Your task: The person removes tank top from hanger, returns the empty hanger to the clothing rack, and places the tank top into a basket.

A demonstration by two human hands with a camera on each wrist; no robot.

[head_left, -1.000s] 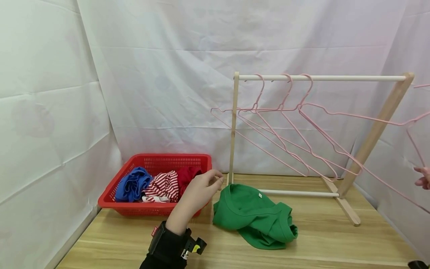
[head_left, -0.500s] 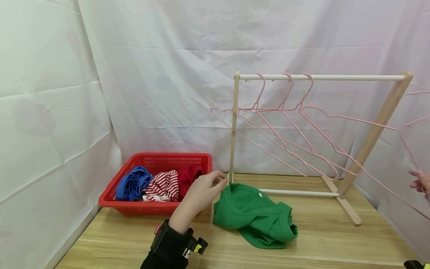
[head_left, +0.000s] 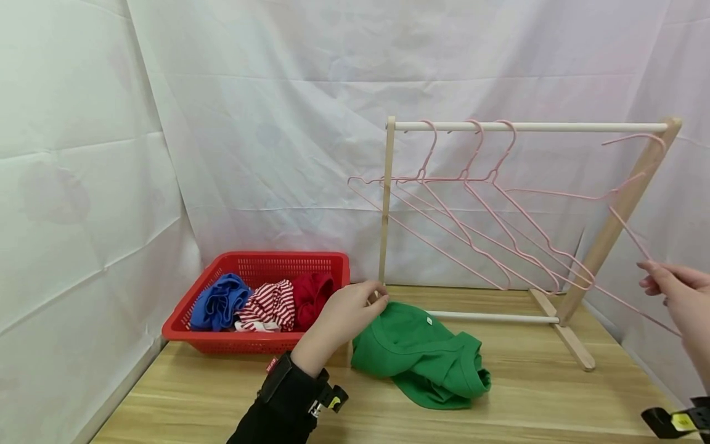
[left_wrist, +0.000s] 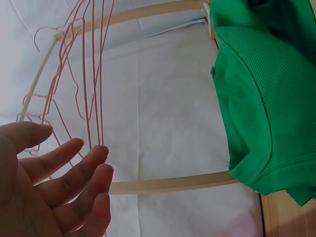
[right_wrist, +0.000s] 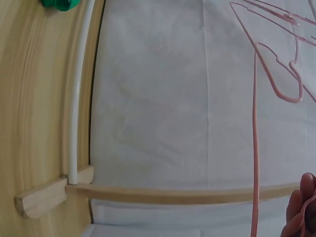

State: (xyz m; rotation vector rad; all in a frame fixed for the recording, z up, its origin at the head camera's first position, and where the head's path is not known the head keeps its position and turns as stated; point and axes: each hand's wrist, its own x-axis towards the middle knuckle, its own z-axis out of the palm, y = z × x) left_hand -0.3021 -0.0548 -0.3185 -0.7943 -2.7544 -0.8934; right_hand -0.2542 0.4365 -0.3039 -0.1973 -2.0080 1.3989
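At the right edge of the head view, my right hand [head_left: 679, 290] pinches one arm of a pink clothes hanger [head_left: 629, 231]. Its hook is up near the right post of the rack, and its long bar slants behind the hung hangers. In the right wrist view only the fingertips [right_wrist: 294, 210] show at the lower right corner. My left hand [head_left: 350, 311], loosely bent and holding nothing, hovers beside the upper left edge of a crumpled green shirt [head_left: 421, 354] on the table. The left wrist view shows the palm side of the left hand [left_wrist: 64, 182] with its fingers apart.
A rack with a white top rail [head_left: 577, 127] and wooden posts stands behind the shirt. Three pink hangers [head_left: 501, 154] hang at its left half. Left of it, a red basket [head_left: 249, 345] holds blue, red-and-white striped and red clothes.
My right hand has come in from the right edge, bringing the pink hanger leftward toward the rack's right post. My left hand has shifted slightly right, toward the green shirt.
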